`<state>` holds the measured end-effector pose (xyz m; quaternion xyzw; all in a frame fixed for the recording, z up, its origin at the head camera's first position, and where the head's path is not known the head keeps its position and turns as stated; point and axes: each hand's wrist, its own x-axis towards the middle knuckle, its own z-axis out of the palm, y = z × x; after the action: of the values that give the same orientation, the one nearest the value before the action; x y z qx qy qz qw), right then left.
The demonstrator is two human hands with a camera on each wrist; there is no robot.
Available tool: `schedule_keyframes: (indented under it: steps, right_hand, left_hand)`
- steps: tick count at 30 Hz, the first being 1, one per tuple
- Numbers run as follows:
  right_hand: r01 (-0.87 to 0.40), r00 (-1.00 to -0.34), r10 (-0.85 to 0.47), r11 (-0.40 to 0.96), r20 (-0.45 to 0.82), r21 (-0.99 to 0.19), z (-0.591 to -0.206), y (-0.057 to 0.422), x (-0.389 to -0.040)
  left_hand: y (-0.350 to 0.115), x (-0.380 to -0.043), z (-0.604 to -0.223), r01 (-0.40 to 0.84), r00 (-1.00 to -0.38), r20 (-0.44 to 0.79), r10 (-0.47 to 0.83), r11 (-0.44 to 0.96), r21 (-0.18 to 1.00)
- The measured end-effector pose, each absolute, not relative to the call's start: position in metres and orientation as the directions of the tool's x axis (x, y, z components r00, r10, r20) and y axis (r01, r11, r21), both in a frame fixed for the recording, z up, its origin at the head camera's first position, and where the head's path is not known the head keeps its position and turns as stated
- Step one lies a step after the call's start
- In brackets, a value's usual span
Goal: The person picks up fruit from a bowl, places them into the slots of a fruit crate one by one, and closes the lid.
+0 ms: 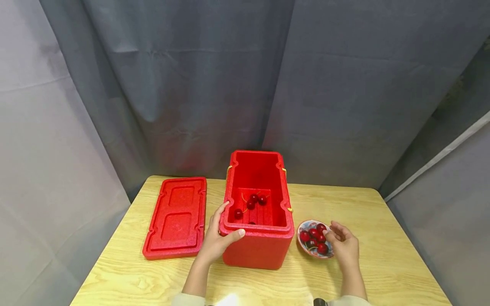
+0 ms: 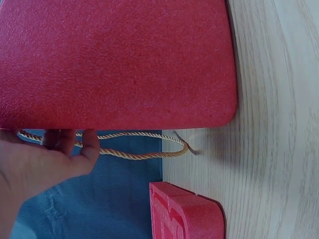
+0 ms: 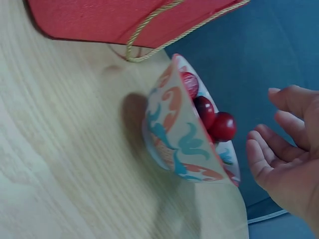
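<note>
A red foam box [image 1: 258, 251] stands uncovered in the middle of the table, with several dark red cherries [image 1: 250, 205] on its floor. My left hand [image 1: 214, 239] grips its near left corner, thumb on the front rim and fingers along the left side. To the right of the box sits a patterned bowl [image 3: 167, 117] holding several cherries [image 1: 313, 233], some with stems. At the bowl's right rim is my right hand [image 1: 345, 248], its fingers loosely bent with nothing between them. In the right wrist view, a gap separates the fingers from the cherries.
A red foam lid [image 1: 177, 250] with two recessed panels lies on the table left of the box. Gold cord handles [image 2: 134, 156] hang down the box's sides. Behind the wooden table [image 1: 367, 221] hangs a grey curtain [image 1: 191, 93].
</note>
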<state>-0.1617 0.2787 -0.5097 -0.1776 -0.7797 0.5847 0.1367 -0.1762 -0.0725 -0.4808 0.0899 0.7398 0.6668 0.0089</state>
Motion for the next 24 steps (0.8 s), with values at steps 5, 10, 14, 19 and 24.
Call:
schedule_keyframes:
  steps: [5,10,14,19,24]
  right_hand:
    - [0.155,-0.908,0.417,0.278,-0.026,-0.948,-0.516,0.278,-0.165]
    - [0.206,-0.91,0.41,0.327,-0.058,-0.922,-0.52,0.276,-0.169]
    - [0.235,-0.913,0.399,0.359,-0.079,-0.903,-0.524,0.275,-0.173]
    - [0.271,-0.904,0.418,0.387,-0.094,-0.881,-0.53,0.272,-0.179]
    - [0.279,-0.892,0.447,0.432,-0.065,-0.857,-0.532,0.271,-0.184]
  left_hand:
    - [-0.072,-0.176,-0.48,0.116,-0.983,0.104,0.149,0.077,0.99]
    - [-0.072,-0.175,-0.479,0.134,-0.982,0.121,0.143,0.082,0.988]
    - [-0.072,-0.174,-0.478,0.122,-0.985,0.11,0.135,0.09,0.988]
    - [-0.072,-0.173,-0.479,0.121,-0.985,0.108,0.136,0.09,0.989]
    - [-0.07,-0.174,-0.479,0.13,-0.984,0.118,0.132,0.086,0.988]
